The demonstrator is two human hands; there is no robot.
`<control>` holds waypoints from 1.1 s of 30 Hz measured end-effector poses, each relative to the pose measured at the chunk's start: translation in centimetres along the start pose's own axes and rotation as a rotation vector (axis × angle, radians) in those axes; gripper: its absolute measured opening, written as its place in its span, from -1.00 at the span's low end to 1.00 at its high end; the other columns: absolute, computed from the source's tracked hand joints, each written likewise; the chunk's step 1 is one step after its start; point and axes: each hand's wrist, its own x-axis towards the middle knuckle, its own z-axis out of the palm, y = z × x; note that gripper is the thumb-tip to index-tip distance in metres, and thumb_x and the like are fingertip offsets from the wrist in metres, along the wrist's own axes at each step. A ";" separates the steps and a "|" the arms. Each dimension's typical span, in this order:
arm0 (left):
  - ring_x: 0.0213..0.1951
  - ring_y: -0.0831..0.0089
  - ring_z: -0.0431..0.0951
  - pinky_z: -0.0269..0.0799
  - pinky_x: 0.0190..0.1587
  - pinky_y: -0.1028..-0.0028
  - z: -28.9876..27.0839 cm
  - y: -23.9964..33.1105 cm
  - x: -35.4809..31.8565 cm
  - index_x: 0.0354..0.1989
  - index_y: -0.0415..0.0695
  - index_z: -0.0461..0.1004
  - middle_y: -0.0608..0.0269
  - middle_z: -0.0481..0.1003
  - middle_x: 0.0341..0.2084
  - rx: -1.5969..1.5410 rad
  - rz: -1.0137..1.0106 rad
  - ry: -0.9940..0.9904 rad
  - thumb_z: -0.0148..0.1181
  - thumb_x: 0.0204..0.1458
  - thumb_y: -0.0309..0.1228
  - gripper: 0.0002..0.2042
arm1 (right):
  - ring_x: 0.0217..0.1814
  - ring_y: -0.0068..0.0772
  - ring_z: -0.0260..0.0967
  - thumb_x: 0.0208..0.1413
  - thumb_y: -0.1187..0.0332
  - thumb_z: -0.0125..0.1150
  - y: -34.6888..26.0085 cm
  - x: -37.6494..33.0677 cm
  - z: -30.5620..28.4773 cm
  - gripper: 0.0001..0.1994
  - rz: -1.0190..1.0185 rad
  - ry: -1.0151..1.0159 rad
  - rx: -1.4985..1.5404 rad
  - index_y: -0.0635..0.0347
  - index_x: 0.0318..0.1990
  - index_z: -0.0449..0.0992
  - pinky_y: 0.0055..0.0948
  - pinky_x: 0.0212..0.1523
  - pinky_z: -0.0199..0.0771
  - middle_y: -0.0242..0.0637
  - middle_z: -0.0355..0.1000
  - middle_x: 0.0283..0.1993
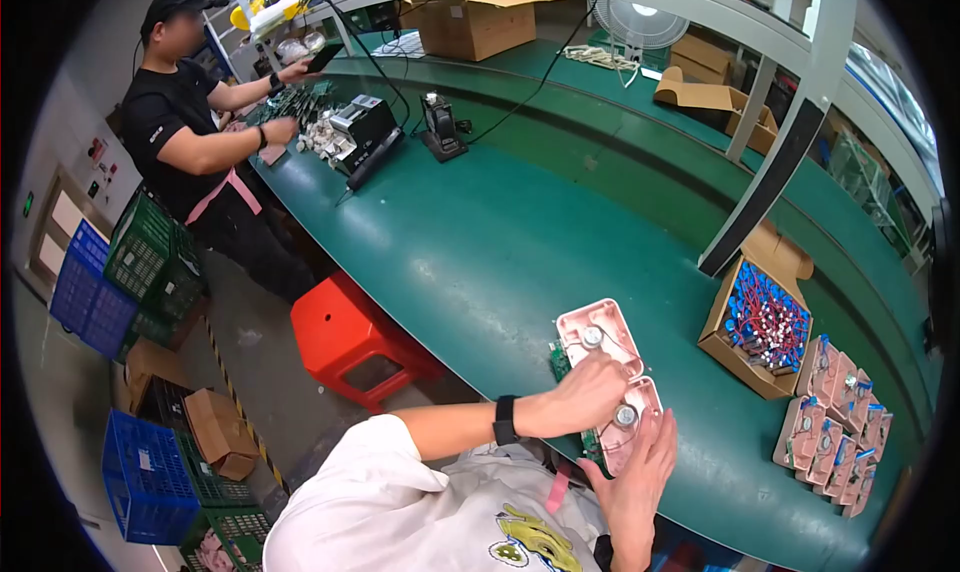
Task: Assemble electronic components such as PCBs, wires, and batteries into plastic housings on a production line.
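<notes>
In front of me on the green table lie two pink plastic shells end to end. The far pink shell (611,324) and the near pink shell (646,396) each carry a round silver part, with thin wires running inside. Green circuit boards (559,360) stick out along their left sides. My left hand (592,390), a black band on its wrist, is closed over the place where the shells meet; whatever its fingers pinch is hidden. Gripping the near shell, my right hand (640,472) has its thumb on the left and its fingers along the right edge.
At right stand a cardboard box (716,342) of blue parts with red wires and several pink shells (828,422) in rows. A metal post (765,187) rises behind. A red stool (345,330) sits left, near a co-worker (190,122) handling boards. A black tool stand (441,132) is farther back.
</notes>
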 end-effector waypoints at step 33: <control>-0.33 0.24 0.70 0.64 -0.28 0.33 -3.8 1.4 -3.3 -0.05 -0.30 0.64 0.02 0.63 -0.19 -0.428 -0.135 0.229 0.42 0.20 -0.54 -0.81 | 0.38 0.39 0.28 -0.14 0.26 0.73 2.0 1.0 -1.5 0.04 0.288 0.219 -0.163 0.15 0.53 0.24 0.19 0.35 0.38 0.27 0.23 0.46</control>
